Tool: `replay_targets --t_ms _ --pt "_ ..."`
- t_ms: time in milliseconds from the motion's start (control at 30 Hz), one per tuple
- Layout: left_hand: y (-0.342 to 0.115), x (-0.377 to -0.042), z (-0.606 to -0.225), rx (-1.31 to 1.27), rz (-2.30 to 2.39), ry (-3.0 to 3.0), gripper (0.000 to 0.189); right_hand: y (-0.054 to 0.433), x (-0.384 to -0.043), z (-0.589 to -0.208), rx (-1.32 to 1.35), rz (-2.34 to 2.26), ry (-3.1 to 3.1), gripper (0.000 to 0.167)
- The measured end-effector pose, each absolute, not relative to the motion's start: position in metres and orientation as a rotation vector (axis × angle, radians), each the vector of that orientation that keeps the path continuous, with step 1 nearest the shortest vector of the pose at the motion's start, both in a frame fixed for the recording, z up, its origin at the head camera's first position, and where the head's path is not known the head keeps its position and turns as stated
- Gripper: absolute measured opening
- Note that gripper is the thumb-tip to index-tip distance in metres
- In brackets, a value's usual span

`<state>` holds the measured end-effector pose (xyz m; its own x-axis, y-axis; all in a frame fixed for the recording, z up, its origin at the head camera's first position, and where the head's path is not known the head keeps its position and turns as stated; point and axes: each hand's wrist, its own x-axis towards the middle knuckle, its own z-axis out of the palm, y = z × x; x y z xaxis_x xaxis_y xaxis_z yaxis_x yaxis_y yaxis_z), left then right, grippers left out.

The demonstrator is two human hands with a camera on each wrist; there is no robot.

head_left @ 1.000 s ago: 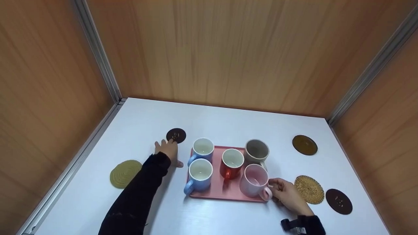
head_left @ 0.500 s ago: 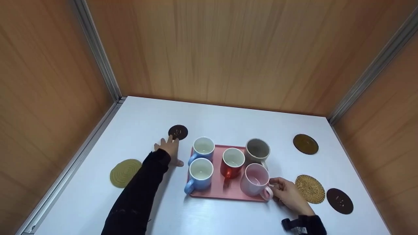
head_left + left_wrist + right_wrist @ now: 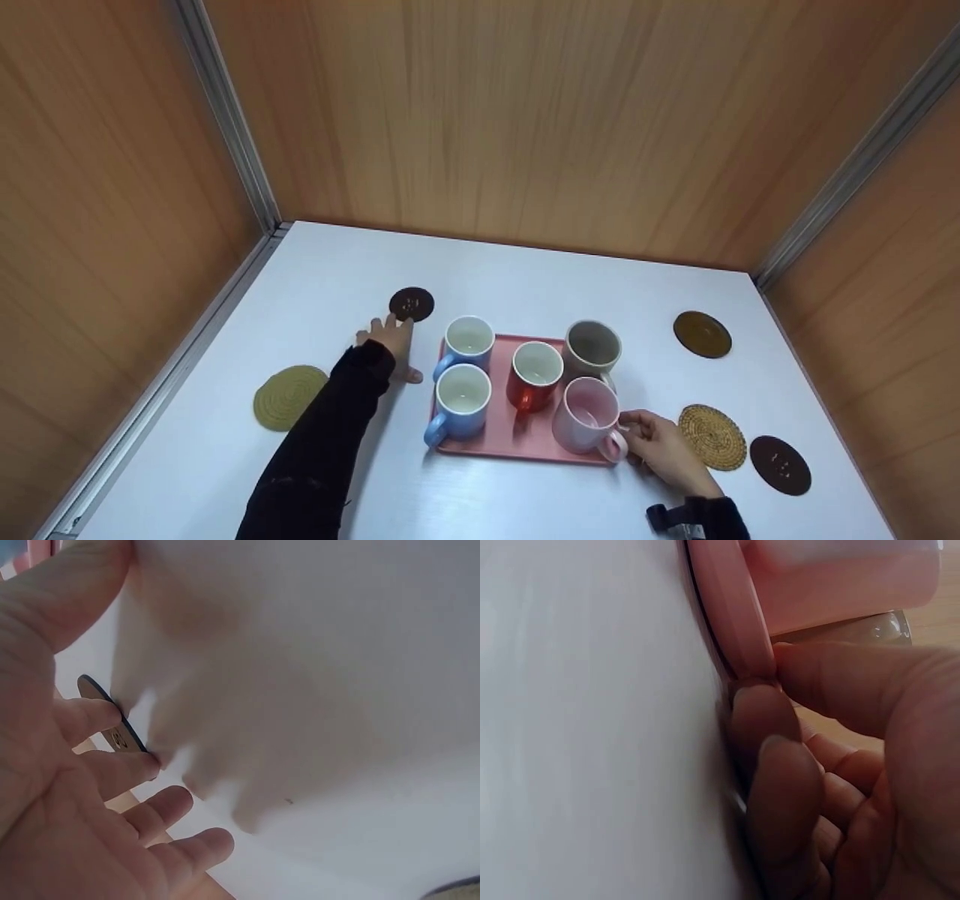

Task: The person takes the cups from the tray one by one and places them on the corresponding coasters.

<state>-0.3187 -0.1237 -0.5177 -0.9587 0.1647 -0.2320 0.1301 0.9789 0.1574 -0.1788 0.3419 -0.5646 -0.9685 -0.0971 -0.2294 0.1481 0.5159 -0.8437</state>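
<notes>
In the head view, my left hand [image 3: 388,343] reaches out with fingers spread, its fingertips at the near edge of a dark round coaster [image 3: 412,303]. The left wrist view shows two fingertips right at the coaster's [image 3: 112,727] rim. My right hand [image 3: 664,450] pinches the right rim of a pink tray [image 3: 517,442]; in the right wrist view the thumb lies over the tray edge [image 3: 731,607] and the fingers below it. Upright on the tray stand two blue mugs [image 3: 463,427], a red mug [image 3: 525,394], a grey mug [image 3: 574,366] and a pink mug [image 3: 574,431].
A green round mat [image 3: 285,397] lies left, beside my left sleeve. To the right are a brown coaster [image 3: 702,334], a woven coaster [image 3: 712,437] close to my right hand and another dark coaster [image 3: 780,465]. Wooden panels [image 3: 480,127] enclose the white table [image 3: 585,277].
The dark coaster at my left fingertips has slid slightly away and to the right, with those fingers following it. My right hand keeps its grip on the tray, which stays in place.
</notes>
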Motion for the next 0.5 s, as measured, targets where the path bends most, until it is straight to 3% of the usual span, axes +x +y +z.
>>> replay_targets --t_ms 200,500 --pt "-0.121 -0.313 -0.500 0.226 0.248 2.840 0.114 0.342 -0.179 -0.563 0.041 -1.425 2.517 0.041" --pt "-0.120 -0.319 -0.510 0.216 0.226 2.829 0.115 0.341 -0.177 -0.564 0.060 -1.447 2.510 0.042"
